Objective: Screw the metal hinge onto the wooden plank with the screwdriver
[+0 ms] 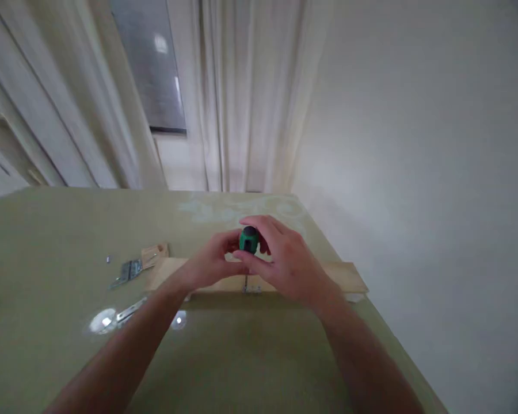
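Both hands are curled in around one screwdriver [248, 240], thumbs and fingers closed on it from either side. The right hand [285, 259] arches its forefinger past the butt of the handle, with its thumb along the near side; the left hand [213, 259] pinches in from the left, slightly lower, its grip partly hidden. The handle is green with a dark round cap, seen almost end-on, and any lettering on it is too small to read. Its thin shaft runs down to a small metal fitting [254, 290] at the near edge of a pale wooden board [345, 276]. Both forearms reach up from the lower corners, converging over the board, which lies crosswise on the greenish, glossy counter [242, 362]. Near the board's left end are a small wooden piece [163, 250], some grey metal parts [130, 270] beside it and a tiny cylinder [108, 260] farther left. A slim metal piece [129, 310] lies nearer the left forearm. Beyond the counter hang pale curtains [254, 86]; a white wall [414, 144] rises on the right.
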`<state>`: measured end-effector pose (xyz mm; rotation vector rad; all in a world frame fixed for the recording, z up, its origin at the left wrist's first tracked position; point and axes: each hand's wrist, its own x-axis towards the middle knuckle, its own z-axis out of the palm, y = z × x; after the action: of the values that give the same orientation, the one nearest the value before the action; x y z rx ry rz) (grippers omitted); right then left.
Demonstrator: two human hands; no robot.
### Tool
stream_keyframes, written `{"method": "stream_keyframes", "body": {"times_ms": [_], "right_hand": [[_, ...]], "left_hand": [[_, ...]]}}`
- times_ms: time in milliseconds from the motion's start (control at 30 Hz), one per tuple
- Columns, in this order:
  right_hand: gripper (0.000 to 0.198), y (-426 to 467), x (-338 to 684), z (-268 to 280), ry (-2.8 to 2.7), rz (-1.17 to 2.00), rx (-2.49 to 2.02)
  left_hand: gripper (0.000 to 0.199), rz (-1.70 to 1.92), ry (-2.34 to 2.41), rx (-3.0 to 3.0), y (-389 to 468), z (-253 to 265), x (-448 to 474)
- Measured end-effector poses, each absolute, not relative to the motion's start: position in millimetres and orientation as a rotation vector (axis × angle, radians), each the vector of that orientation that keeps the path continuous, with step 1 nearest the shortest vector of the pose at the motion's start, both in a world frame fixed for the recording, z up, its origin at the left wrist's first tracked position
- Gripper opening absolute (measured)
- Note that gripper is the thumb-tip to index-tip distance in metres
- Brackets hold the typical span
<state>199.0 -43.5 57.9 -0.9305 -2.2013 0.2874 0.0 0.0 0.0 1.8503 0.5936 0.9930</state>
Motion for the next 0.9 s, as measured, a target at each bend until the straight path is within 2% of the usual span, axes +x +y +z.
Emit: {"method": "stream_keyframes", "body": {"times_ms": [167,367,500,667,800,900], "right_hand": [[0.061,-45.3,202.9,56.7,-2.258,0.268,-0.895],[0.044,-43.6,203.2,54.7,-2.219,0.273,-0.907],[0.061,-45.0,203.1,55.5,-2.249,0.241,-0.894],[0.047,-44.6,201.7,55.3,-2.216,0.252,-0.924],[0.059,-44.0,202.3,54.6,-2.238,0.262,-0.856],[0.056,-44.2,202.6,54.6,-2.181,0.268,-0.897]], "left_hand": [[0.025,0.869,0.555,1.828,0.4,-3.9,-4.5],[0.029,0.934,0.569,1.859,0.7,-4.2,-1.4],[0.020,0.914,0.573,1.873,-0.1,-2.7,-1.5],[0.028,0.945,0.599,1.872,-1.4,-1.9,-0.5],[0.020,0.905,0.599,1.890,-1.8,-2.1,0.2],[0.028,0.967,0.680,1.893,-2.6,-2.0,0.9]]}}
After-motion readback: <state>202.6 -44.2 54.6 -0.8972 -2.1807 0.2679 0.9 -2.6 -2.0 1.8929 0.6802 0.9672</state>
